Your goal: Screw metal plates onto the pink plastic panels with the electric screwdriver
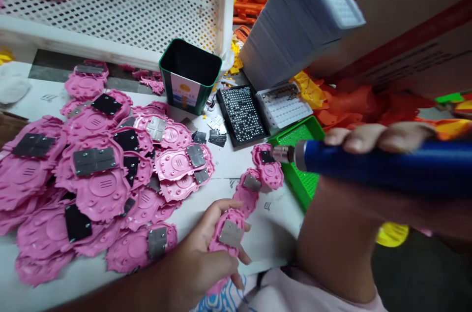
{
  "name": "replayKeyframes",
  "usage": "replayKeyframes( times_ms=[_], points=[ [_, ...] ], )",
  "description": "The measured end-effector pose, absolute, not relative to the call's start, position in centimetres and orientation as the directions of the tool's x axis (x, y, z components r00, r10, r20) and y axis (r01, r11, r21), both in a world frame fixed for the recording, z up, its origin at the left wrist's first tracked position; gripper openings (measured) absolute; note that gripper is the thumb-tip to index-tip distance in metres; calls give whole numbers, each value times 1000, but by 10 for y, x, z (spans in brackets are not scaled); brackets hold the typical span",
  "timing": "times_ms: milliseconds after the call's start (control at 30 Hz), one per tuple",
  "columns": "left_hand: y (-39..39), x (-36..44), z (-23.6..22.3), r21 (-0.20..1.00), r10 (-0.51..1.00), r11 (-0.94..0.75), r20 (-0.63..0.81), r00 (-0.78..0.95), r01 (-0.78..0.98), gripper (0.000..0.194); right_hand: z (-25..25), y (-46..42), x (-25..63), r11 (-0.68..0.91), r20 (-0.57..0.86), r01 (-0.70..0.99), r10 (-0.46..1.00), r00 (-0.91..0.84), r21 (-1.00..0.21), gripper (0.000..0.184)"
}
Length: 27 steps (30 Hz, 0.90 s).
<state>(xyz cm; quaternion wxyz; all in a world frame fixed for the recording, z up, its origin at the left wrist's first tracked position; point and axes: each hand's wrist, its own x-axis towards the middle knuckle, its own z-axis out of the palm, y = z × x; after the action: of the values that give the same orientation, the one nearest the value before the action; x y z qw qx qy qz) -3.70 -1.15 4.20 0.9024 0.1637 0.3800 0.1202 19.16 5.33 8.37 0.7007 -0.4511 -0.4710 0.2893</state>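
Observation:
My left hand (206,258) is closed around a pink plastic piece (217,233) that has a grey metal plate (231,234) on its face. In my right hand (383,139) is a blue electric screwdriver (346,162), held level with its tip pointing left. That tip appears in front of another pink piece with a black plate (267,156); whether they touch, I cannot tell. Between the two lies one more pink piece (246,199) with a grey plate. A large heap of pink pieces (101,186) with black or grey plates covers the table's left side.
A dark green bin (190,76) stands behind the heap, near a white perforated crate (224,16). Right of the bin are a black tray of small metal parts (243,112), a white tray (285,105), a green basket (295,179) and a tall stack of white trays (291,21).

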Motion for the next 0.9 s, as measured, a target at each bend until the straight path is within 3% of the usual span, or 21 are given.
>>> replayKeyframes(
  times_ms=[67,200,400,633,767,900],
  points=[
    [-12,-35,43,365,338,925,-658,673,-108,66,82,77,186,556,506,23,737,449,-831,28],
    [-12,-36,43,337,328,933,-655,681,-125,60,65,96,183,607,569,92,666,483,-789,29],
    [-9,-36,44,287,316,945,-664,678,-160,58,59,98,180,570,507,27,706,494,-821,20],
    [-4,-37,54,268,289,953,-672,682,-140,56,65,101,175,481,401,-9,740,539,-877,30],
    [-8,-37,48,293,301,947,-667,681,-131,54,64,101,174,489,402,-7,725,560,-872,34],
    [-13,-36,41,314,336,936,-671,660,-157,60,65,102,177,516,440,14,714,545,-856,23]
  ],
)
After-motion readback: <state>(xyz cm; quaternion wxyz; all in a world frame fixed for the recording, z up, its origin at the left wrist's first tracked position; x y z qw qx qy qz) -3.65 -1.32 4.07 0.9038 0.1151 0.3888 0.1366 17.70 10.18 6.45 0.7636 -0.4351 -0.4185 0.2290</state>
